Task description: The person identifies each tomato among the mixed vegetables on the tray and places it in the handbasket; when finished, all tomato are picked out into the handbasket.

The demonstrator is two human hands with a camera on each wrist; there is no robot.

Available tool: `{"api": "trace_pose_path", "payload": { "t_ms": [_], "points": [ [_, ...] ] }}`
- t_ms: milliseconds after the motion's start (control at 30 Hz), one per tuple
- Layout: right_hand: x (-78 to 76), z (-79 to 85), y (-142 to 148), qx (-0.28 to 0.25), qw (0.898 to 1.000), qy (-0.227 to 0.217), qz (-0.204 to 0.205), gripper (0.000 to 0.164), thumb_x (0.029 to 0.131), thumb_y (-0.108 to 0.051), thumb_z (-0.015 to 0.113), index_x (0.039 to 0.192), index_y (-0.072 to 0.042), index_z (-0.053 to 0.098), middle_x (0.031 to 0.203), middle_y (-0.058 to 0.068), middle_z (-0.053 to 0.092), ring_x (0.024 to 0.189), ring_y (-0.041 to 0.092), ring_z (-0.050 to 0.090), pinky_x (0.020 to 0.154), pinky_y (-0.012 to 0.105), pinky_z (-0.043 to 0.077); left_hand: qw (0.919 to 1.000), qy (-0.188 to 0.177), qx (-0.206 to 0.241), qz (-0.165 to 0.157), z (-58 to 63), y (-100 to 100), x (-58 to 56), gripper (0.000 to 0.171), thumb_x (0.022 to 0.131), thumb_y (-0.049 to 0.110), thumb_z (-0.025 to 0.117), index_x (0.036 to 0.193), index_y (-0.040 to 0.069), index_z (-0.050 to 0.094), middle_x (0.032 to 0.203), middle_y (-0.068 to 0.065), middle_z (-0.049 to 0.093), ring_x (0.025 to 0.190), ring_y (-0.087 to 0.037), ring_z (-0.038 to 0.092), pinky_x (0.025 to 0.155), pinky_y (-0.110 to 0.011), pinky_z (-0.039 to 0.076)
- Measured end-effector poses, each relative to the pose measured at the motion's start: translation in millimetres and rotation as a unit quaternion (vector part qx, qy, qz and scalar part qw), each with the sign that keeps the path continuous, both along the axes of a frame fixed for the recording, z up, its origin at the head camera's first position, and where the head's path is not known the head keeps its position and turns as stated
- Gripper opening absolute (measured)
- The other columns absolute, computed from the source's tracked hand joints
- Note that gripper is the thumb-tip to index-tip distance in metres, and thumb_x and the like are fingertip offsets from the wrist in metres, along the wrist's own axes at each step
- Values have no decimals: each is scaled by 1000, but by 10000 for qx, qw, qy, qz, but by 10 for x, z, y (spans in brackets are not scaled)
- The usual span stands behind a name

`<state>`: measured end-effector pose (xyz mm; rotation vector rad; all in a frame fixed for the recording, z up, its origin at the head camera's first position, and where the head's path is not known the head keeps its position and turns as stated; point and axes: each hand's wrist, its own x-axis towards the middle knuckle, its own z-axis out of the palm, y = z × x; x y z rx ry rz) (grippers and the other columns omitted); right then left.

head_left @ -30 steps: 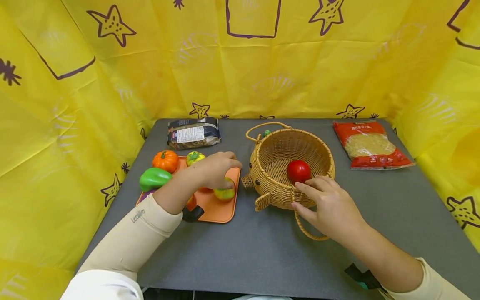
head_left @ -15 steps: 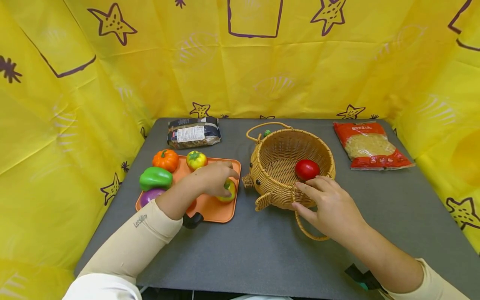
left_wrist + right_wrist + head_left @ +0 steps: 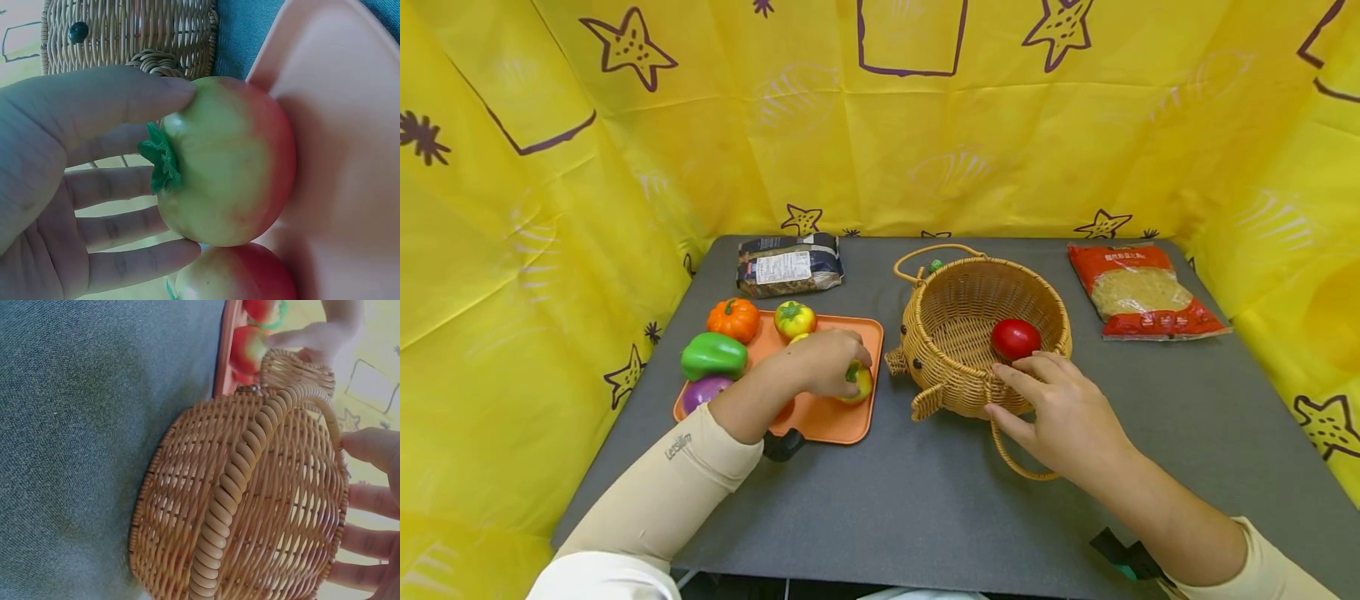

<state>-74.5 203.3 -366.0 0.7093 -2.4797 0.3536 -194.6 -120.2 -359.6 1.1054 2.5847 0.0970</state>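
My left hand point(image 3: 827, 364) is over the orange tray point(image 3: 831, 423) and holds a yellow-green and red toy tomato point(image 3: 228, 162). In the left wrist view its thumb lies on one side of the tomato, the fingertips on the other, near the green calyx. A similar toy tomato point(image 3: 234, 275) sits beside it. My right hand point(image 3: 1067, 408) grips the near rim of an animal-faced wicker basket point(image 3: 951, 379), thumb outside and fingers over the rim; their tips are hidden in the right wrist view. Inside the basket lies a smooth red toy fruit or vegetable point(image 3: 1016, 338).
Also at the tray are a toy pumpkin point(image 3: 733, 320), a green toy pepper point(image 3: 713, 356), a purple toy vegetable point(image 3: 703, 392) and another yellow toy tomato point(image 3: 794, 319). A dark food packet point(image 3: 790, 267) and a red food packet point(image 3: 1146, 292) lie at the back of the grey table.
The red toy in the basket has rolled to the right and settled. My left fingers have closed in on the toy tomato near the tray's right edge. My right hand stays put.
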Motion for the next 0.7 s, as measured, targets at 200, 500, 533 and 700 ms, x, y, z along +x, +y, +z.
{"api": "trace_pose_path", "payload": {
  "t_ms": [200,500,533,700],
  "points": [
    [11,6,-11,-17,10000,27,-15,52,72,-31,90,117,-9,78,106,15,71,101,36,65,80,54,59,10000,-9,57,19,-14,-4,9,33,83,24,82,112,12,76,107,-4,68,99,-24,61,93,-42,52],
    [9,1,-8,-9,10000,45,-12,52,72,-32,90,116,-8,78,106,16,71,101,36,66,81,54,59,10000,3,51,61,-24,-2,4,34,81,24,84,112,13,76,106,-3,67,95,-22,60,91,-40,53],
    [8,2,-9,-12,10000,42,-13,51,72,-32,90,116,-8,78,106,15,71,101,36,66,80,55,59,10000,0,60,56,-22,-3,3,34,81,24,84,112,13,76,106,-2,67,95,-21,60,91,-40,53],
    [11,6,-9,-8,10000,38,-19,51,72,-32,91,116,-9,78,106,15,71,102,37,66,81,56,59,9997,70,227,21,12,-4,-2,28,80,22,82,107,15,75,102,0,65,90,-17,58,83,-34,52]
  ]
}}
